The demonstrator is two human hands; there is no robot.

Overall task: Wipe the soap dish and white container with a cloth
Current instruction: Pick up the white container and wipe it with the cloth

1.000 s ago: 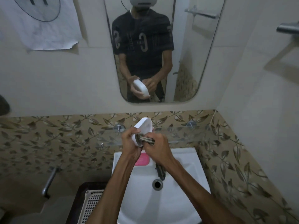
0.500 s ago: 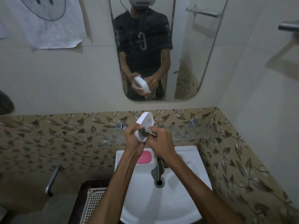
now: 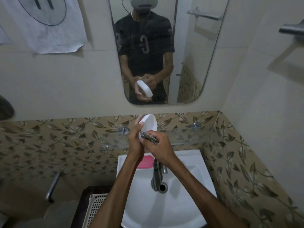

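Observation:
My left hand (image 3: 135,139) holds a white oval container (image 3: 150,125) upright above the sink, its open side facing me. My right hand (image 3: 160,148) grips a dark patterned cloth (image 3: 148,137) and presses it against the container's lower inside. The rest of the cloth (image 3: 157,176) hangs down below my right wrist over the basin. A pink soap dish (image 3: 145,162) lies on the sink's back ledge, partly hidden by my left wrist.
The white sink (image 3: 181,199) is below my arms, with its drain (image 3: 162,186) and a tap (image 3: 165,169) partly hidden by the cloth. A glass shelf (image 3: 189,135) runs along the tiled wall. A mirror (image 3: 189,55) hangs above. A white perforated basket (image 3: 95,209) stands at lower left.
Both hands have risen slightly with the container. The cloth has shifted lower on the container's inside, and its loose end now dangles over the drain.

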